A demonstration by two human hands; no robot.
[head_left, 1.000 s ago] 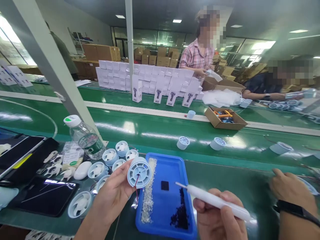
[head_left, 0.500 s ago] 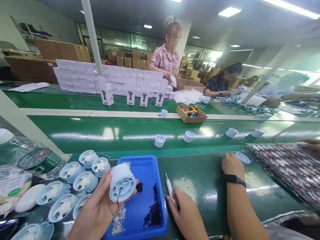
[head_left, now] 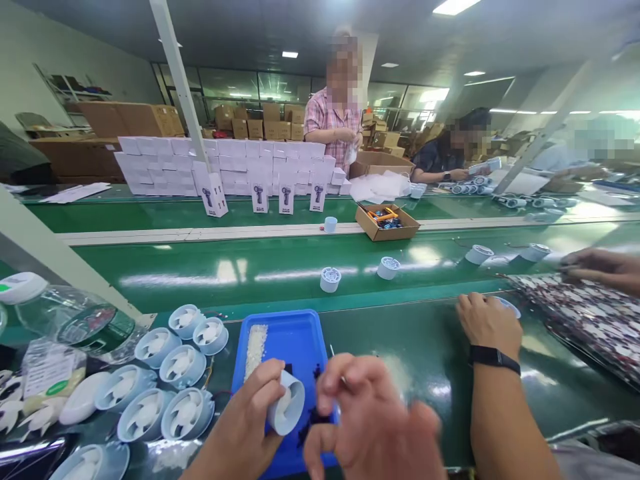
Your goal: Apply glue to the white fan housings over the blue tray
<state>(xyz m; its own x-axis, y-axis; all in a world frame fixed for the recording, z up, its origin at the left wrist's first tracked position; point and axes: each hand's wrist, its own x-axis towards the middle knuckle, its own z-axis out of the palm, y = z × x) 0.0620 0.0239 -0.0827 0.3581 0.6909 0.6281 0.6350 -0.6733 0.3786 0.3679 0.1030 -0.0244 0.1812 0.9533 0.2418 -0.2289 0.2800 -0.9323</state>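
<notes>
The left hand [head_left: 245,427] grips a pale blue fan housing [head_left: 286,402], fingers and thumb closed around its round wall, the open mouth turned toward the right hand [head_left: 370,420]. The right hand hangs just beside the housing with its fingers loosely curled and spread; it is blurred, and I cannot tell whether it pinches anything, though it seems empty.

Under both sets of fingertips lies a blue tray [head_left: 300,333]. A strip of white granules [head_left: 256,341] runs along the tray beyond the left fingers, and a patch of small dark parts [head_left: 313,417] shows just below the housing, between the 2 hands.

Left of the left fingers, on the green bench [head_left: 420,360], stands a cluster of fan housings with white impellers [head_left: 175,387]. Further left are a white oval case [head_left: 83,398] and a clear water bottle [head_left: 60,320] lying on its side.

Right of the right fingers, a co-worker's forearm with a black wristband [head_left: 493,358] reaches in, that hand [head_left: 487,323] resting on the bench over a round part. Another hand [head_left: 603,267] sits further right above a heap of wired boards [head_left: 585,320].

Beyond the fingers, 2 small round parts [head_left: 330,279] stand on the green conveyor [head_left: 225,267]. Further off sit a cardboard box [head_left: 387,222], stacked white cartons [head_left: 225,167], and 2 seated or standing people at work.
</notes>
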